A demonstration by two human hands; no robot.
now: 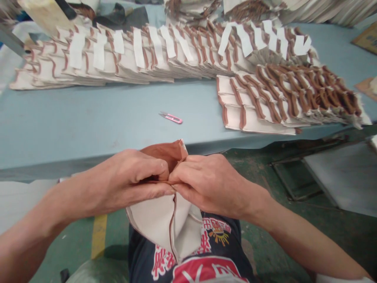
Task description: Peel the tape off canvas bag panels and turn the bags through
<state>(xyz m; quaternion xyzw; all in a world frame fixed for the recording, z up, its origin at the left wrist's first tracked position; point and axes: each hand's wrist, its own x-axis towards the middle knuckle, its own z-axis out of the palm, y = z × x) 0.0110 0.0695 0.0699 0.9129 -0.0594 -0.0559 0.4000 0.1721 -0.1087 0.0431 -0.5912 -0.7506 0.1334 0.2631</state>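
Left hand [126, 179] pinched on brown edge of cream-and-brown cloth piece [156, 214], held up over lap [232, 236], just off tabletop [88, 125]; right hand [209, 177] clamped on same edge, fingertips about meeting. Probably light, floppy, not slippery, hard to break; best gripped at seam or folded edge. Materials, left to right: matte cream pieces [129, 59] overlapped shingle-style, flat white strips [77, 49] laid on top; slim pink snips [172, 117]; wavy brown-edged pile [282, 94].

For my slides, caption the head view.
Left hand and right hand grip a cream-and-brown fabric piece; pink thread snips lie beyond.
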